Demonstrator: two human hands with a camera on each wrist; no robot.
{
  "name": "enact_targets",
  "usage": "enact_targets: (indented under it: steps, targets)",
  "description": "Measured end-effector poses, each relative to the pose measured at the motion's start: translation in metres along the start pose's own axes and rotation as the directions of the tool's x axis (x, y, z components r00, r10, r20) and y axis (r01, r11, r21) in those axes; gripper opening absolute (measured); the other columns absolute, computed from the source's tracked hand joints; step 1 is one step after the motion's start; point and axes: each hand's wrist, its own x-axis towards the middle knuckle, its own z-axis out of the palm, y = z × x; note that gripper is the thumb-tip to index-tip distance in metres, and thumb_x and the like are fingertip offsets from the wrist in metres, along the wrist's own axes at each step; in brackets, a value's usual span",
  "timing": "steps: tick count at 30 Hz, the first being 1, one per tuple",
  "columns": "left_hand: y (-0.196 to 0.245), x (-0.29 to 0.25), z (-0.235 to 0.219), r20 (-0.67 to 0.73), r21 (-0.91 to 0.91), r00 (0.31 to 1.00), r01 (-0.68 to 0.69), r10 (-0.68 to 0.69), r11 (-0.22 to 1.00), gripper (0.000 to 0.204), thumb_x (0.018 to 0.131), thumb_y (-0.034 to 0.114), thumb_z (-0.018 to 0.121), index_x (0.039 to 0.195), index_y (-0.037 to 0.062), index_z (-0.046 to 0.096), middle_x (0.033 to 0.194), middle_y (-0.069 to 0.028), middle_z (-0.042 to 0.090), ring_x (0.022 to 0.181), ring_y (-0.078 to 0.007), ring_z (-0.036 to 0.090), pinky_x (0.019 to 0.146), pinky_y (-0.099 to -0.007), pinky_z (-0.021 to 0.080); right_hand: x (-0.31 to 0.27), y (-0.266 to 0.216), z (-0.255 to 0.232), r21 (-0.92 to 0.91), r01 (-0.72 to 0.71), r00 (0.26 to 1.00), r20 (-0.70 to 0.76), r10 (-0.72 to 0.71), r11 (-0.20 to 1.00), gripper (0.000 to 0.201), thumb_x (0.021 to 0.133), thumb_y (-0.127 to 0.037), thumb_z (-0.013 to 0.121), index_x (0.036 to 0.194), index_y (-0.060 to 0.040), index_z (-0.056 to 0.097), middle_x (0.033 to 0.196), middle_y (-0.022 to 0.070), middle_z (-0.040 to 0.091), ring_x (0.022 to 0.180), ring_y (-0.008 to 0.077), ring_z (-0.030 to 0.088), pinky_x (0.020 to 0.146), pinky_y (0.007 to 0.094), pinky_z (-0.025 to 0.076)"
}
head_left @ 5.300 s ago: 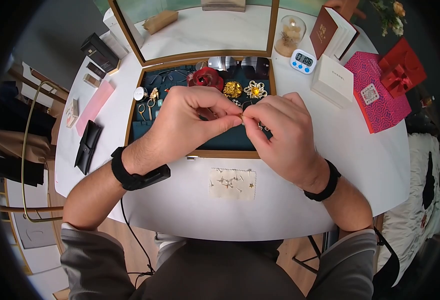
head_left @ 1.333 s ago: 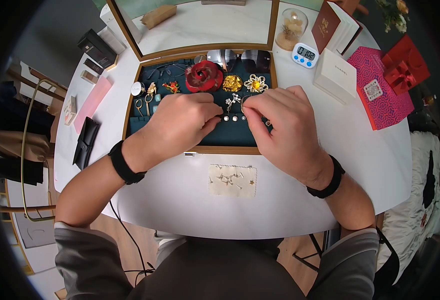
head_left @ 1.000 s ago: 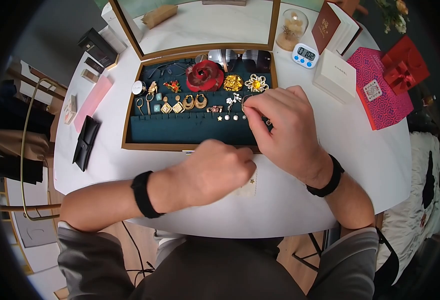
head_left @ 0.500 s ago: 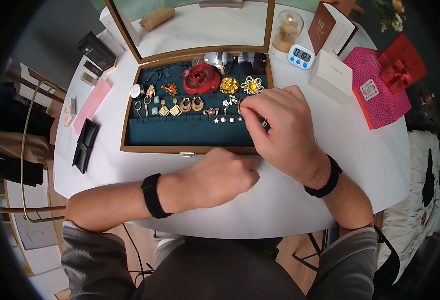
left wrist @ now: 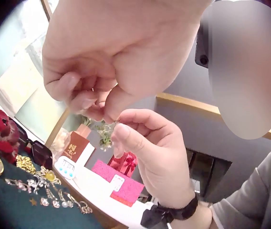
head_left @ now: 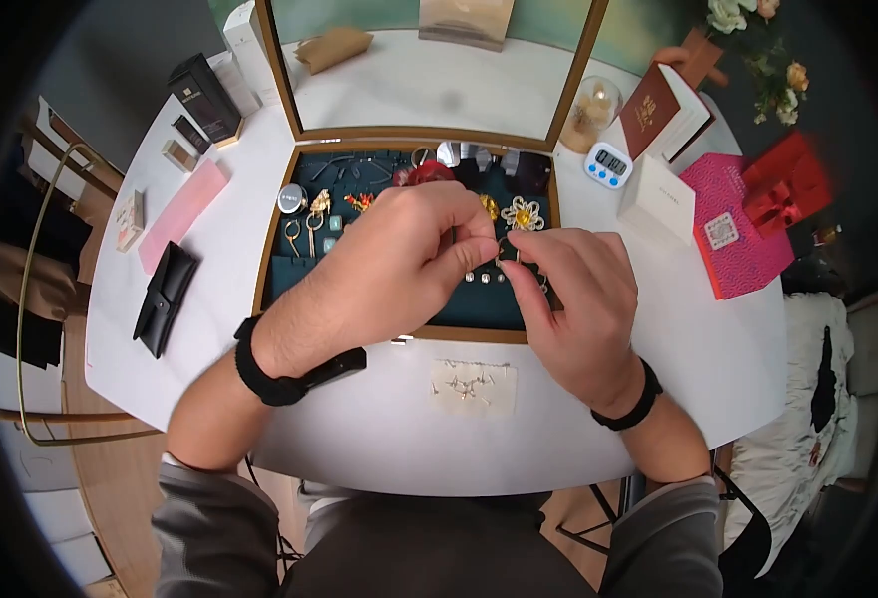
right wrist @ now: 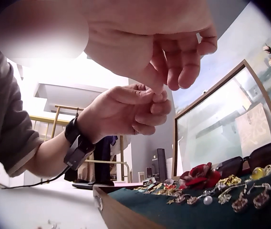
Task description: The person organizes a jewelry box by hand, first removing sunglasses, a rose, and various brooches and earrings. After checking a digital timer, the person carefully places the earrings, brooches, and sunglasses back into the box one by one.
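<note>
Both hands meet over the open jewelry box (head_left: 399,319). My left hand (head_left: 384,264) pinches a tiny piece between thumb and index finger. The star stud no longer shows on the cream cloth (head_left: 504,397), where several small studs (head_left: 467,385) still lie. Thumb and index finger of my right hand (head_left: 583,299) come right up to the left fingertips, also pinching. In the left wrist view the right fingertips (left wrist: 121,130) are at the left ones, with a small glint between; I cannot tell the right hand's piece exactly. Beneath are pearl studs and a yellow-centred flower brooch (head_left: 523,212).
The box's glass lid (head_left: 429,140) stands raised at the back. A timer (head_left: 608,164), white box (head_left: 658,197), and pink patterned box (head_left: 743,229) stand right. A black case (head_left: 167,299), pink strip (head_left: 187,214) and dark carton (head_left: 204,100) are on the left.
My left hand went from the box down to the cloth, then back up to meet the right hand. The star stud left the cloth. The right hand stayed over the box, and the head view shifted.
</note>
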Motion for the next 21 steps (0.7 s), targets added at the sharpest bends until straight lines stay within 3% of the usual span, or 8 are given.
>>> enact_targets:
  steps: [3, 8, 10, 14, 16, 21]
  targets:
    - [0.002, 0.003, -0.009, 0.011, -0.12, 0.999, 0.054, -0.053, 0.991, 0.014, 0.107, 0.008, 0.07, 0.1, -0.0041, 0.067, 0.09, -0.0048, 0.065, 0.086, -0.0135, 0.057, 0.08, -0.03, 0.05, 0.009, -0.004, 0.004, -0.02, -0.022, 1.0, -0.015, 0.022, 1.0, 0.023, 0.085, -0.004, 0.085, 0.105, -0.0046, 0.075, 0.095, 0.0064, 0.072, 0.085, 0.0247, 0.069, 0.08, 0.0388, 0.046]
    - [-0.017, 0.002, -0.017, 0.052, -0.221, 0.998, -0.023, 0.036, 0.975, 0.011, 0.108, 0.007, 0.068, 0.101, -0.0016, 0.067, 0.091, -0.0017, 0.066, 0.087, -0.0104, 0.055, 0.079, -0.0278, 0.049, 0.017, -0.015, 0.006, -0.045, 0.007, 1.0, 0.016, -0.006, 0.999, 0.021, 0.084, -0.003, 0.085, 0.102, -0.0043, 0.075, 0.096, 0.0057, 0.071, 0.083, 0.0245, 0.069, 0.078, 0.0391, 0.047]
    - [-0.02, -0.001, -0.021, 0.123, -0.245, 0.992, 0.058, -0.028, 0.968, 0.013, 0.109, 0.007, 0.066, 0.1, -0.0016, 0.066, 0.09, -0.0013, 0.064, 0.086, -0.0098, 0.054, 0.079, -0.0273, 0.049, 0.021, -0.019, 0.008, -0.064, 0.034, 0.999, 0.017, -0.033, 0.997, 0.022, 0.083, -0.003, 0.085, 0.102, -0.0034, 0.075, 0.095, 0.0055, 0.071, 0.081, 0.0236, 0.068, 0.077, 0.0386, 0.047]
    - [-0.039, -0.006, -0.022, 0.186, -0.299, 0.982, 0.081, -0.025, 0.951, 0.018, 0.112, 0.011, 0.063, 0.098, -0.0007, 0.064, 0.086, 0.0002, 0.059, 0.082, -0.0091, 0.049, 0.075, -0.0285, 0.046, 0.03, -0.025, 0.012, -0.062, 0.144, 0.985, 0.101, -0.138, 0.988, 0.021, 0.083, -0.003, 0.083, 0.102, -0.0011, 0.076, 0.097, 0.0054, 0.071, 0.08, 0.021, 0.066, 0.075, 0.0368, 0.045]
    - [-0.046, -0.009, -0.022, 0.15, -0.3, 0.988, 0.018, 0.028, 0.954, 0.019, 0.113, 0.012, 0.063, 0.098, -0.0002, 0.063, 0.084, 0.0011, 0.056, 0.081, -0.0092, 0.047, 0.073, -0.0288, 0.045, 0.033, -0.028, 0.013, -0.097, 0.201, 0.967, 0.177, -0.182, 0.975, 0.02, 0.082, -0.003, 0.079, 0.102, 0.0003, 0.076, 0.097, 0.006, 0.07, 0.08, 0.0208, 0.065, 0.073, 0.0365, 0.044]
    - [-0.048, -0.012, -0.031, 0.179, -0.274, 0.984, 0.054, -0.005, 0.96, 0.018, 0.11, 0.009, 0.061, 0.094, 0.0008, 0.06, 0.08, 0.001, 0.052, 0.079, -0.0109, 0.045, 0.071, -0.0299, 0.044, 0.038, -0.031, 0.02, -0.141, 0.331, 0.928, 0.23, -0.294, 0.933, 0.02, 0.081, -0.003, 0.077, 0.1, 0.0019, 0.076, 0.095, 0.008, 0.069, 0.079, 0.0214, 0.064, 0.072, 0.0367, 0.044]
